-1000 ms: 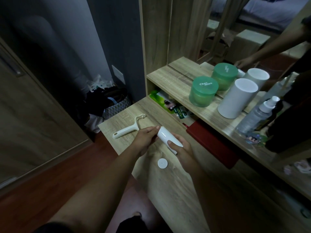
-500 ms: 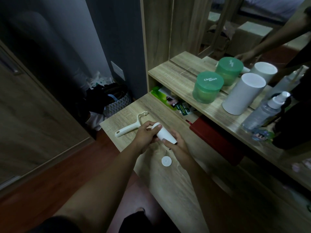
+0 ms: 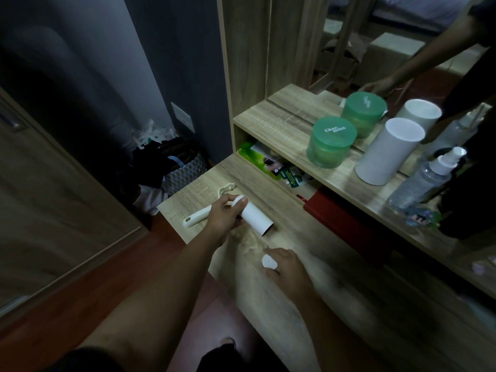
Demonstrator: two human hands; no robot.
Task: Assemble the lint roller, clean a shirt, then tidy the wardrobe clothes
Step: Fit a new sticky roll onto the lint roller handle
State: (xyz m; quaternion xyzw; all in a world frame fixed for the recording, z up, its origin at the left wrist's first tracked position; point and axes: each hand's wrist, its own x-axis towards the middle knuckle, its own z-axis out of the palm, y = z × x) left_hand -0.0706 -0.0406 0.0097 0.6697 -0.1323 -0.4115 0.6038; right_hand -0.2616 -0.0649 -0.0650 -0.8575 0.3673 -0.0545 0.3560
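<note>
Here, the 2 hands are apart over the wooden tabletop (image 3: 279, 205). The left hand (image 3: 225, 220) grips a white lint roll (image 3: 256, 218) round its far end, with a fingertip over the capped end. It holds the roll tilted, so the open end points down and to the right, just above the wood. The right hand (image 3: 287, 267) is smeared by motion, and its fingertips are at a small round white cap (image 3: 268, 261) low over the tabletop. I cannot tell whether it pinches the cap or only touches it. The cream lint roller handle (image 3: 197, 218) lies flat on the tabletop just behind the left hand and is partly hidden by it; its hanging hole is at the end near the left edge. On the raised shelf (image 3: 268, 122) stands a translucent green tub (image 3: 331, 147) whose lid reads "Char miss" in white. To its right are a plain white cylinder (image 3: 389, 150) and a clear spray bottle (image 3: 426, 181) with a white pump. A mirror (image 3: 375, 49) behind them reflects the tub and the cylinder. In the compartment under the shelf lies a green packet (image 3: 264, 159); only "3D" is legible on it, and the other print is too small to read. A flat dark red object (image 3: 346, 224) lies to its right. On the floor to the left, a woven basket (image 3: 185, 171) holds dark clothes.
</note>
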